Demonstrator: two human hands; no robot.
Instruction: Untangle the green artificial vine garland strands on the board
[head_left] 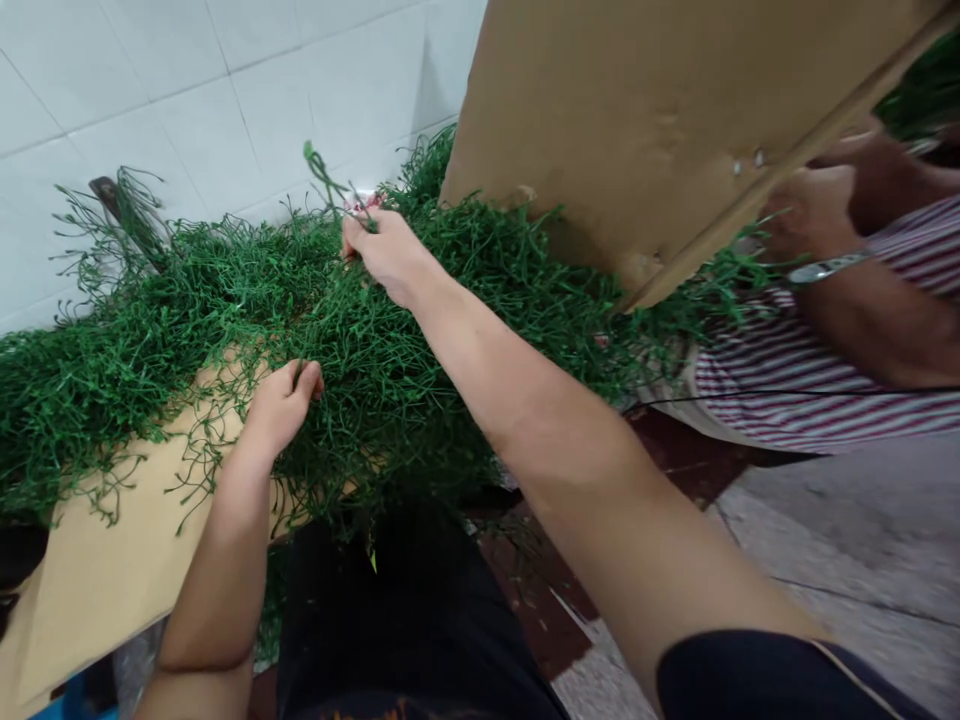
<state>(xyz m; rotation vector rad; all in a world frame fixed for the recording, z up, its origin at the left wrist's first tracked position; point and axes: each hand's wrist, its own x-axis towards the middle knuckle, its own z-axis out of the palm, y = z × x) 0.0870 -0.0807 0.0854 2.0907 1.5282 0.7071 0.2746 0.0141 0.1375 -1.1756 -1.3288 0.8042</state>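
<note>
A thick heap of thin green artificial stems (405,340) with small curled tips spreads over a cardboard sheet (112,560). My right hand (386,250) reaches to the far side of the heap with closed fingers, and a green stem (322,175) sticks up from them. Just behind those fingers shows a small pink and white thing (364,203), too blurred to name. Nearer to me, my left hand (285,400) is closed at the near edge of the heap, thumb against fingers; whatever it pinches is hidden.
White wall tiles (247,100) stand behind the heap. A large upright cardboard panel (600,120) rises at the right. Beyond it sits another person in a striped garment (810,370), with a watch (832,267) on the wrist. A brown stick (124,215) pokes up at far left.
</note>
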